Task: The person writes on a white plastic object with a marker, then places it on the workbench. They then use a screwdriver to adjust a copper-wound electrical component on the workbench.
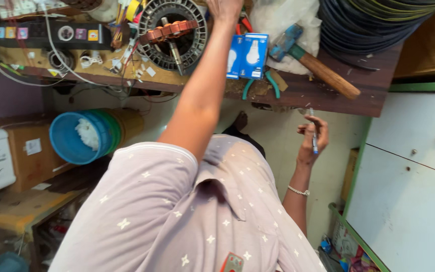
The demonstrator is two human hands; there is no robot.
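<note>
Lavender star-printed shirt fabric fills the foreground. One left hand is raised to the workbench beside a round motor stator with copper windings; its fingers are cut off by the frame edge, so its grip cannot be told. One right hand is pinched around a slim blue-handled screwdriver, held upright below the bench edge. Two bulb boxes and one hammer are noted on the bench.

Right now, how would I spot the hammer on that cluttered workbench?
Find the dark wooden workbench across the top. Near its right end, below the coil of dark cable, lies the hammer. Its blue head and long brown wooden handle set it apart from the blue bulb boxes beside it.
</note>
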